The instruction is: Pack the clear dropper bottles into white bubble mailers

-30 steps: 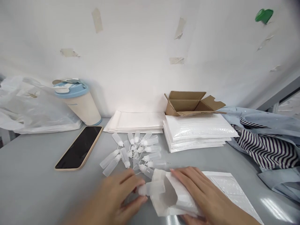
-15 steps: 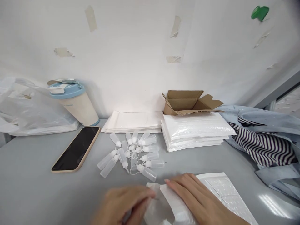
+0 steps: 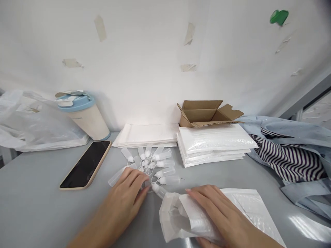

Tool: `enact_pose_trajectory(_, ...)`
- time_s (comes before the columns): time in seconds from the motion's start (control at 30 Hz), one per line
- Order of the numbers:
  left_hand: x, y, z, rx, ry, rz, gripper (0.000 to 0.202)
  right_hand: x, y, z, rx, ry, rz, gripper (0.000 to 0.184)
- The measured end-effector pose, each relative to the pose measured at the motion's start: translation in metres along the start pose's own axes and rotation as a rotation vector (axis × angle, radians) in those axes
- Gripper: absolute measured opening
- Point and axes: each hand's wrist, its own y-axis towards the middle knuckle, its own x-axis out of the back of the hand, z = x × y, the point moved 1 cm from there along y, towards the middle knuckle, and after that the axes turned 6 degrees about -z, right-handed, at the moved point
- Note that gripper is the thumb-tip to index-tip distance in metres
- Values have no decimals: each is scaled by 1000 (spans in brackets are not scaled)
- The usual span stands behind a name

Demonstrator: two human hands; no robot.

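My left hand [image 3: 124,196] is over the near left side of a loose pile of small clear dropper bottles [image 3: 165,171] with white caps. Its fingers are curled and pinch down on one bottle there, mostly hidden under them. My right hand [image 3: 222,210] grips a white bubble mailer [image 3: 192,213], fingers on top and the thumb partly seen below. The mailer's mouth gapes toward the left, showing its inside. Another white bubble mailer [image 3: 249,203] lies flat under and beyond my right hand.
Behind the bottles lie flat white envelopes [image 3: 151,133]. A stack of bubble mailers [image 3: 217,141] carries an open cardboard box [image 3: 207,115]. To the left are a phone [image 3: 86,165], a tumbler [image 3: 86,119] and a plastic bag [image 3: 43,124]; cloth [image 3: 292,155] lies on the right.
My left hand has left the mailer's mouth and moved forward and left onto the bottles. The mailer's mouth now stands wider, still held by my right hand.
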Motion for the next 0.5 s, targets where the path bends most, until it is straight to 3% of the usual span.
enact_pose_trajectory(0.23,19,7,-3,99,-210,144,23,-2,5,-2,-2,-12,-64,55)
enact_pose_trajectory(0.4,45,6,1,346,-346,167,19,3,6,-8,-18,-57,-132,54)
enact_pose_trajectory(0.5,58,4,3,424,-424,196,19,3,7,-9,-32,-78,-130,54)
